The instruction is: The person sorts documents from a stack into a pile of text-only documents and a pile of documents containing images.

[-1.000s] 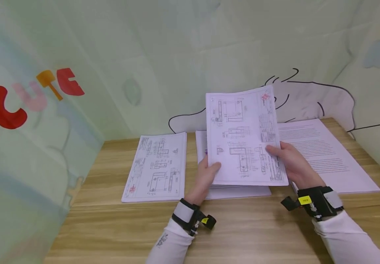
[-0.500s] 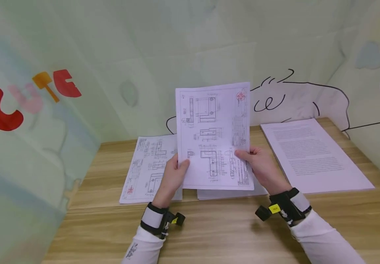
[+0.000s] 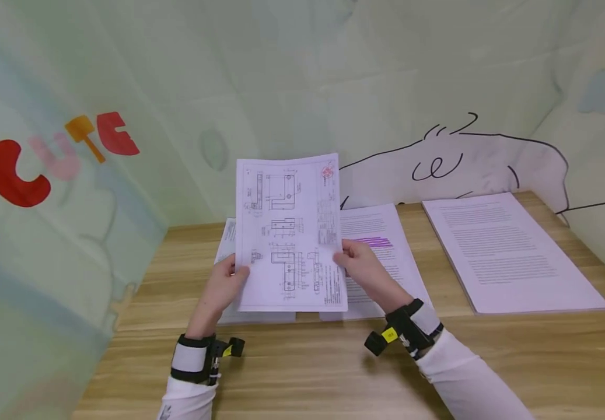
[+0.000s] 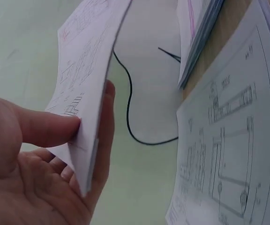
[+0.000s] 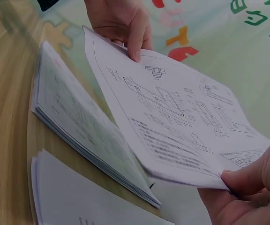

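Observation:
Both hands hold a thin sheaf of paper printed with a technical drawing (image 3: 291,233) upright above the table. My left hand (image 3: 223,286) pinches its left edge, thumb on the printed face and fingers behind, as the left wrist view shows. On the opposite edge my right hand (image 3: 367,271) grips it the same way, low down. Behind the sheaf lies a stack of drawings (image 4: 224,150), mostly hidden in the head view. To its right is a stack of text pages with purple marks (image 3: 381,233), partly covered by the sheaf and the right hand.
Another stack of printed text pages (image 3: 512,251) lies at the right on the wooden table (image 3: 302,373). A cloth backdrop (image 3: 281,87) with cartoon lettering hangs directly behind and to the left of the table.
Both hands have carried the sheaf of drawings leftward, from over the middle text stack to in front of the left drawing stack. The purple-marked page has come into fuller view.

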{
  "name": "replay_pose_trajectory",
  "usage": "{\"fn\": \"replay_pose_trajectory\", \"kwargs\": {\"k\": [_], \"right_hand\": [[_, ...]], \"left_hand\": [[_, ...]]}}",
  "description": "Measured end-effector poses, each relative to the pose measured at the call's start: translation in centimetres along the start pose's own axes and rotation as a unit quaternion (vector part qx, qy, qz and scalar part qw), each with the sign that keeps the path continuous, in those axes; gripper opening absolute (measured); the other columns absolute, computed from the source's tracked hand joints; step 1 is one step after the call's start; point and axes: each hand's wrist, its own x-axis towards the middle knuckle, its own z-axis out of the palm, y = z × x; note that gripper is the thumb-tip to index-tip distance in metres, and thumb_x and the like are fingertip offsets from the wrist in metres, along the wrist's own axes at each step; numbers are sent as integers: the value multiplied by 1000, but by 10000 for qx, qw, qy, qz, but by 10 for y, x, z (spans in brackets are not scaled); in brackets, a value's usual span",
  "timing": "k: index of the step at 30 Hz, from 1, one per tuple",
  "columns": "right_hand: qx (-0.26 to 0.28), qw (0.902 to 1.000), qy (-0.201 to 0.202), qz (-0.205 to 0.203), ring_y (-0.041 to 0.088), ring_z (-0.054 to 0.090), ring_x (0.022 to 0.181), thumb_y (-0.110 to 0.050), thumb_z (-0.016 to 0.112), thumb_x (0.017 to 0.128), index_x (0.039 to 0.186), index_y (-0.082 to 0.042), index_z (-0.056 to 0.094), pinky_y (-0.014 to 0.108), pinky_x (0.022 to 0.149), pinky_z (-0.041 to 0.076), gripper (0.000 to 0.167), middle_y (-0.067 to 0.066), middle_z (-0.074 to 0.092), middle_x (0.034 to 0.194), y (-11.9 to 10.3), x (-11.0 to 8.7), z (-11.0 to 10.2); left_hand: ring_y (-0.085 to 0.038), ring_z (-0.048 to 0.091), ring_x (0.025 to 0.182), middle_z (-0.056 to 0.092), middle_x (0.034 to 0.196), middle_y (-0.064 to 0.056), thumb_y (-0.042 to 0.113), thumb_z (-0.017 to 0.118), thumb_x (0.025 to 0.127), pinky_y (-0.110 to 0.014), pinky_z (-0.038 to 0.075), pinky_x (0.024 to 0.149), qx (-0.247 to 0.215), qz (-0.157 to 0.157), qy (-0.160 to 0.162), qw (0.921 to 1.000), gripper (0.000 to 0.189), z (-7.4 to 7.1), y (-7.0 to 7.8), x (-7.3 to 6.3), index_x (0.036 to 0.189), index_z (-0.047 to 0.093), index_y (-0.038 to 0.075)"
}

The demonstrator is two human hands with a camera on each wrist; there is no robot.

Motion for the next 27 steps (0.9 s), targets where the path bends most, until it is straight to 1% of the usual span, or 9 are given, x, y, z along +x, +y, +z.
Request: {"fn": "replay_pose_trajectory", "kwargs": {"k": [3,5,7,11,12,16,20,23,27], "right_hand": [[-167,9998,-89,33,20,64,82,-13,50,93,121,-7,54,31,72,51,29,9,65,98,3,10,17],[-294,9995,-14,62,19,64,79,-13,55,90,116,-8,58,31,70,52,26,7,66,93,8,18,29],[-451,9989,84,116,18,64,75,-14,60,87,111,-8,61,30,67,52,25,5,67,88,12,26,40],[-684,9972,243,179,16,63,69,-14,65,83,107,-5,62,30,62,53,26,6,65,84,20,38,60],[-757,9966,260,184,16,63,68,-13,65,83,107,-4,62,30,61,53,26,7,64,84,22,40,64],[-1164,9930,149,91,15,62,60,-11,63,84,109,-1,59,28,55,52,27,7,62,81,30,46,76],[-1883,9820,79,-152,15,60,52,-10,58,86,104,-1,61,25,47,47,20,5,61,70,33,48,84],[-2395,9701,190,-335,15,59,47,-9,56,86,96,-1,62,24,42,44,15,4,59,64,33,49,89],[-2653,9636,253,-212,14,57,45,-11,54,87,100,1,62,23,40,44,19,4,57,64,32,50,96]], "left_hand": [[-26,55,95,56,114,-16,16,47,93,-33,46,73,80,-251,119,9996,35,-15,-11,1,124,49,2],[-27,54,98,54,116,-17,16,47,92,-34,46,76,33,-402,251,9989,37,-23,-18,1,126,47,1],[-27,53,99,54,117,-17,16,47,92,-34,46,75,95,-565,475,9972,38,-29,-24,2,126,47,1],[-28,48,101,50,121,-19,13,43,92,-36,43,78,154,-826,666,9942,39,-34,-35,4,128,44,-3],[-28,48,101,50,121,-19,12,42,92,-35,43,76,211,-898,737,9930,39,-34,-37,5,128,44,-3],[-29,45,104,48,123,-21,8,39,91,-37,41,80,134,-1077,833,9906,41,-36,-47,9,130,41,-5],[-30,46,105,48,123,-21,9,40,91,-40,40,87,32,-1303,766,9885,43,-38,-57,11,132,40,-5],[-29,49,104,49,122,-20,12,43,92,-33,42,80,82,-1459,688,9869,43,-39,-64,12,132,41,-3],[-27,51,103,51,122,-19,14,45,92,-19,40,68,112,-1531,716,9856,43,-40,-70,12,133,41,-1]]}}
